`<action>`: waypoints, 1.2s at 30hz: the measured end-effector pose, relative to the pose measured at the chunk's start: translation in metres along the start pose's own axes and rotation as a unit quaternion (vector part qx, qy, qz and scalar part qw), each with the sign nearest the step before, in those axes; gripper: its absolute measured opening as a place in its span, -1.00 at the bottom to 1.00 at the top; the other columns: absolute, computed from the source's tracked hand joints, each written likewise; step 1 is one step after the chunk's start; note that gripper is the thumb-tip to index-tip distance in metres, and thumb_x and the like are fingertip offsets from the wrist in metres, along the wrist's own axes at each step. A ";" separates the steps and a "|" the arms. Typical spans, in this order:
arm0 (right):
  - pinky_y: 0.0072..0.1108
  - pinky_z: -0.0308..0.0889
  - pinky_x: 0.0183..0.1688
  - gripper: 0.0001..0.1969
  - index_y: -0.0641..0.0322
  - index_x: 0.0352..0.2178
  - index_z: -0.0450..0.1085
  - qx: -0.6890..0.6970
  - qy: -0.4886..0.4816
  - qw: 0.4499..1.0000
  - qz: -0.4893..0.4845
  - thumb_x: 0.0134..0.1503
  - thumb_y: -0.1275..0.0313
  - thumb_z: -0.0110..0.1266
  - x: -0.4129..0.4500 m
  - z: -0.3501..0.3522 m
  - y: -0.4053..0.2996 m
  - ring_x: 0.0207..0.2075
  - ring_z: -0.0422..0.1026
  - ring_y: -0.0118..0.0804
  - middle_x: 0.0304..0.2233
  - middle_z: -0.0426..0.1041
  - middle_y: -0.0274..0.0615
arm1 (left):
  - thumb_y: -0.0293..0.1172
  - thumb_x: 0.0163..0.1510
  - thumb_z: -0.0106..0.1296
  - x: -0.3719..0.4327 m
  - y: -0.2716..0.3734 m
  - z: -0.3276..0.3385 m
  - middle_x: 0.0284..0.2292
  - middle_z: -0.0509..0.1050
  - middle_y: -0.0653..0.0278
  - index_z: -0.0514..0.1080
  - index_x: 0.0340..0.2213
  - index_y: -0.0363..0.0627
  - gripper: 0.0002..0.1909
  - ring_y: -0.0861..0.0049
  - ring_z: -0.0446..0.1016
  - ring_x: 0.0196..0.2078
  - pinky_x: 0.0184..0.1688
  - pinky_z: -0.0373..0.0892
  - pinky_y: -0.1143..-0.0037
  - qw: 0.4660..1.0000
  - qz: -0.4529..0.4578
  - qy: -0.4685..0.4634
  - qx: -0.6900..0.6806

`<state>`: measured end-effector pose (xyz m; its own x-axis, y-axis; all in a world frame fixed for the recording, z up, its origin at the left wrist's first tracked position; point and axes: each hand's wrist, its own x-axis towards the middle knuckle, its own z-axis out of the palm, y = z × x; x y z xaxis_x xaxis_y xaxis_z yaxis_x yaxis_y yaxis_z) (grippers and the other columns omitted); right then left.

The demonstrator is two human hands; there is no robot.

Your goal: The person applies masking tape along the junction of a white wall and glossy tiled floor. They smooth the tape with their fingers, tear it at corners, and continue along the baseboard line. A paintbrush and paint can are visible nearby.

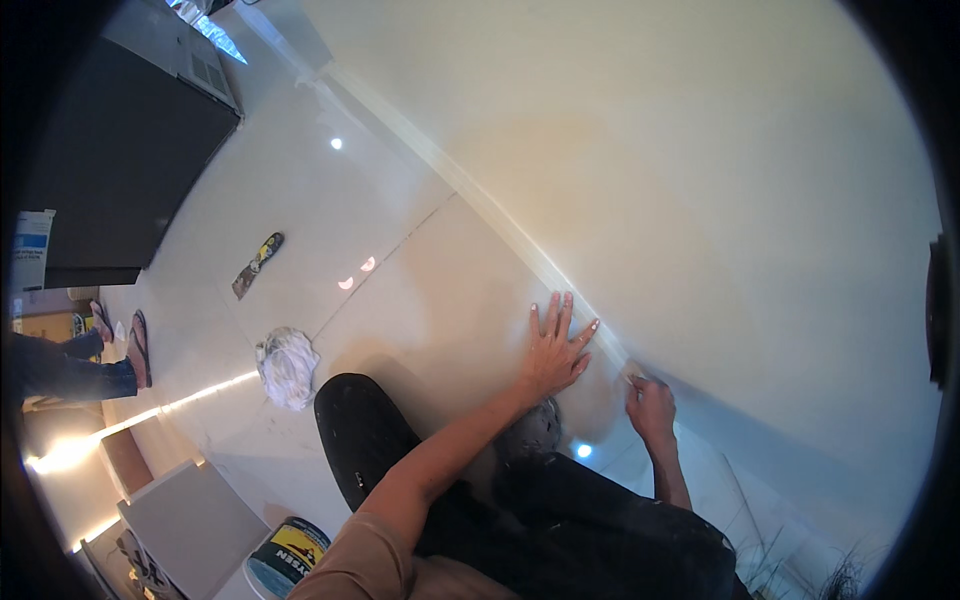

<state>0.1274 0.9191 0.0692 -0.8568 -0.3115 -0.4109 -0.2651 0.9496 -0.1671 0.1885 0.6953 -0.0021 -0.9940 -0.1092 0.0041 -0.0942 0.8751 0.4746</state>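
Observation:
My left hand (556, 351) has its fingers spread, with the fingertips on the white baseboard (510, 231) where the wall (720, 225) meets the floor. It holds nothing. Just beyond it, my right hand (651, 407) pinches a small pale piece (631, 370) against the baseboard's edge. Most of that piece is hidden by my fingers, so its material is unclear. Under my left forearm, a dark scuffed shoe tip (536, 427) shows beside my bent legs in black trousers.
On the tiled floor (375, 180) lie a stained putty knife (257, 265) and a crumpled white rag (289, 367). A paint pail (289, 553) stands by a pale box-like unit (199, 521). Another person's feet in flip-flops (139, 349) are near a large dark appliance or cabinet (127, 150).

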 end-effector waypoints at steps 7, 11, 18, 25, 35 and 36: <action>-0.10 0.48 -0.10 -0.74 0.04 -0.15 0.61 0.002 0.002 1.000 -0.009 0.14 0.39 0.10 -0.001 -0.002 0.002 -0.22 0.56 0.22 -0.32 0.58 0.19 | 0.00 0.21 0.02 -0.006 0.024 0.006 0.37 -0.11 -0.29 0.20 0.32 0.13 -0.31 -0.14 -0.20 0.46 0.34 -0.12 -0.22 0.999 0.024 -0.040 0.006; -0.10 0.48 -0.11 -0.75 0.03 -0.16 0.62 -0.002 0.002 1.000 0.011 0.14 0.39 0.11 -0.001 0.000 0.001 -0.25 0.57 0.22 -0.33 0.59 0.17 | -0.03 0.18 0.06 -0.013 0.042 0.014 0.37 -0.09 -0.27 0.22 0.30 0.07 -0.29 -0.15 -0.19 0.45 0.35 -0.11 -0.19 0.997 0.034 -0.065 -0.003; -0.10 0.48 -0.11 -0.75 0.05 -0.15 0.62 0.048 0.006 0.999 -0.015 0.17 0.36 0.10 -0.005 0.002 0.010 -0.25 0.57 0.24 -0.34 0.59 0.18 | -0.08 0.16 0.10 -0.017 0.044 0.012 0.37 -0.08 -0.26 0.23 0.30 0.06 -0.29 -0.18 -0.18 0.44 0.35 -0.11 -0.19 0.997 0.037 -0.063 -0.012; -0.08 0.48 -0.12 -0.76 0.06 -0.17 0.63 0.041 -0.020 0.999 0.007 0.22 0.30 0.09 -0.007 -0.011 0.007 -0.27 0.57 0.26 -0.34 0.58 0.23 | -0.04 0.19 0.06 -0.015 0.046 0.009 0.37 -0.08 -0.26 0.25 0.30 0.10 -0.32 -0.18 -0.14 0.44 0.36 -0.08 -0.15 0.997 0.041 -0.058 0.013; -0.08 0.48 -0.10 -0.77 0.01 -0.17 0.63 -0.018 -0.036 0.999 0.013 0.22 0.29 0.09 -0.002 -0.009 0.001 -0.24 0.58 0.24 -0.33 0.59 0.19 | 0.00 0.20 0.04 -0.014 0.048 0.011 0.37 -0.08 -0.25 0.23 0.31 0.13 -0.31 -0.17 -0.13 0.44 0.35 -0.03 -0.14 0.995 0.036 -0.073 0.050; -0.08 0.48 -0.09 -0.77 0.01 -0.18 0.63 -0.020 -0.043 0.999 0.016 0.21 0.30 0.09 -0.001 -0.009 0.000 -0.23 0.58 0.24 -0.32 0.59 0.19 | 0.00 0.21 0.03 -0.014 0.048 0.011 0.37 -0.08 -0.25 0.22 0.31 0.13 -0.31 -0.17 -0.13 0.44 0.35 -0.03 -0.14 0.996 0.037 -0.067 0.050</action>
<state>0.1242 0.9202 0.0781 -0.8249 -0.2812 -0.4904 -0.2570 0.9592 -0.1177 0.1977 0.7440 0.0108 -0.9963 0.0162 -0.0846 -0.0180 0.9216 0.3876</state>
